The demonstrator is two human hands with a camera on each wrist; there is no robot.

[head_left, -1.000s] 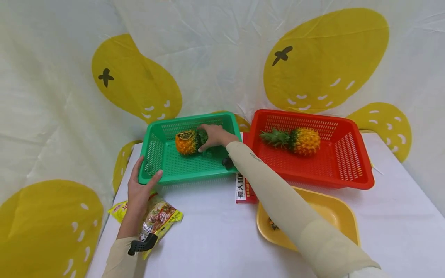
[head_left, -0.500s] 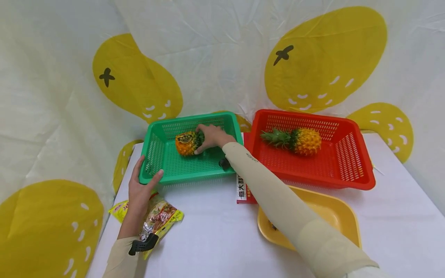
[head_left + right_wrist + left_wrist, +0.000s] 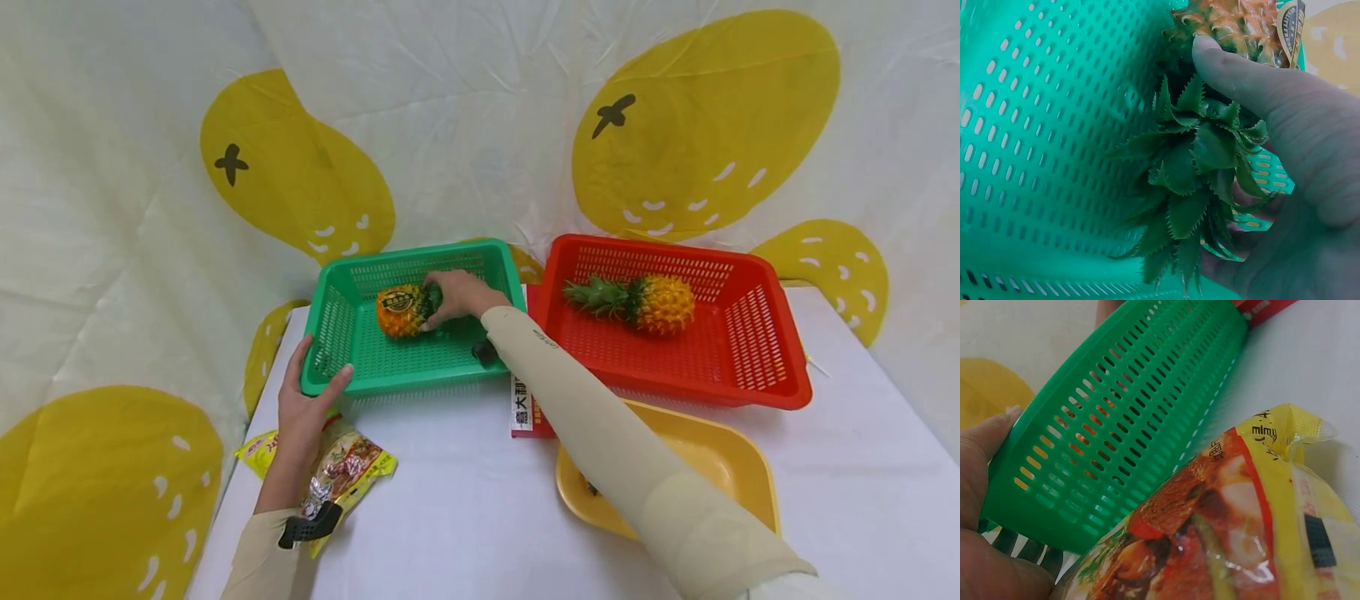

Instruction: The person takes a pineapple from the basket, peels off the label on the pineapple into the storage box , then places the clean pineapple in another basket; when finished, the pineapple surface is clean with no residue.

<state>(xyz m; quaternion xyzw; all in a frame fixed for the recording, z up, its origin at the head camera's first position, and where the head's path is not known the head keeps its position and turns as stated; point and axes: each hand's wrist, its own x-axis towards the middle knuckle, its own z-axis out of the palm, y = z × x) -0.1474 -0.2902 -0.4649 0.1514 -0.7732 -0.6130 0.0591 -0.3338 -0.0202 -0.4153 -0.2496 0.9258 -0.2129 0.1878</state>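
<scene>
Head view puts the pineapple (image 3: 400, 310) on its side inside the green basket (image 3: 416, 387), body towards the basket's left end and leafy crown pointing to the right end. The right hand (image 3: 459, 296) holds it where crown meets fruit: thumb pressed on the shoulder, the other fingers passing behind the leaves, though the crown partly hides how firmly they close. The left hand (image 3: 300, 412) has its grip clamped on the basket's near-left corner, thumb along the front wall and fingers on the left wall.

I would expect the fruit to be stiff and moderately heavy, its rough rind unlikely to slip; the saw-edged leaves could prick or bend, so the firm shoulder or body looks the better hold. Basket walls rise around it, leaving bare mesh floor along the near side and open room above.

Outside, the basket's left end sits near the tabletop (image 3: 465, 517) edge, a yellow food packet (image 3: 348, 462) lies by its near-left corner, and the red basket (image 3: 675, 392) stands just beyond its right end.
</scene>
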